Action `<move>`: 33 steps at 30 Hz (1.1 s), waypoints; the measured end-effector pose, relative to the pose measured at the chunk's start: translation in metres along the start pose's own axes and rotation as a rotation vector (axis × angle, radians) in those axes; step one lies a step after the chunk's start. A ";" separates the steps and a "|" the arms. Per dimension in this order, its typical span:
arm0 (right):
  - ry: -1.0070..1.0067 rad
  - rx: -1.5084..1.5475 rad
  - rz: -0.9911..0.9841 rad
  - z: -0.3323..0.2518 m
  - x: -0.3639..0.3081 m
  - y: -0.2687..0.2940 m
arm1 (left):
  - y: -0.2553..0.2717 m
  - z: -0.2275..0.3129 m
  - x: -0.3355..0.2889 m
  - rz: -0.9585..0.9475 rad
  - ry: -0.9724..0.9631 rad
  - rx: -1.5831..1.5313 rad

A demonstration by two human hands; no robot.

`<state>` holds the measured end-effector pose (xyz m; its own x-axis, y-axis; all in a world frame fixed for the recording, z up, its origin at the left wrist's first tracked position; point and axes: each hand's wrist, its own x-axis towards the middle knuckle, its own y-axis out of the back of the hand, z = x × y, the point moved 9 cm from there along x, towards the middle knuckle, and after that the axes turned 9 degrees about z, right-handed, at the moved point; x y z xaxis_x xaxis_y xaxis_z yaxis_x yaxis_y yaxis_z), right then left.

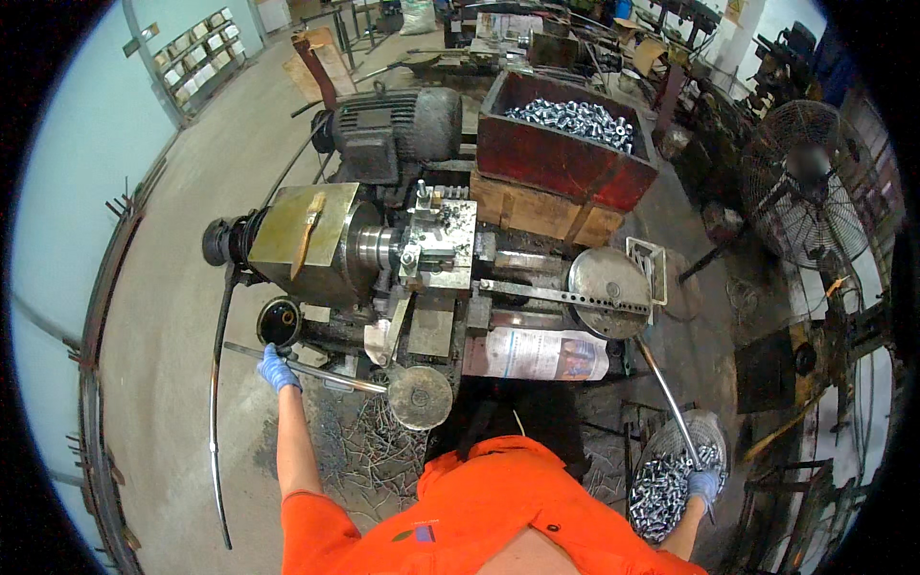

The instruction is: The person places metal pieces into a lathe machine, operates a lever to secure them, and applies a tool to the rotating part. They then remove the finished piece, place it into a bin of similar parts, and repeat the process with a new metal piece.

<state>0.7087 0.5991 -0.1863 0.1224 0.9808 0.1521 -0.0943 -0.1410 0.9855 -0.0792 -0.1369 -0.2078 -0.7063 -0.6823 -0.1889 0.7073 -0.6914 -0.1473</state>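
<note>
My left hand point(278, 369), in a blue glove, is closed round a metal lever rod point(335, 376) that runs to a round disc point(420, 398) on the front of a small lathe. A cup of dark liquid point(279, 321) stands just beyond that hand. At the right, my gloved right hand point(704, 485) is closed on a long lever bar point(668, 398) slanting down from a larger round plate point(609, 292). Under it is a basket point(719, 436) of small shiny metal parts point(661, 494). Between the levers sit the lathe's spindle point(374, 247) and its tool slide point(446, 240), with dark chips on it.
A brush point(309, 235) lies on the headstock cover point(287, 220). Behind are a motor point(383, 129) and a red bin point(565, 163) of metal parts on a wooden box point(541, 208). Newspaper point(546, 355) covers the lathe front. A fan point(805, 182) stands right; metal scraps litter the floor.
</note>
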 end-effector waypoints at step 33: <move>-0.014 -0.058 -0.091 -0.035 -0.045 0.053 | -0.002 0.002 -0.006 0.044 -0.029 -0.018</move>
<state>0.6640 0.5523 -0.1439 0.1471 0.9871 0.0636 -0.1388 -0.0431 0.9894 -0.0766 -0.1315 -0.2046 -0.6751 -0.7186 -0.1670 0.7378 -0.6566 -0.1567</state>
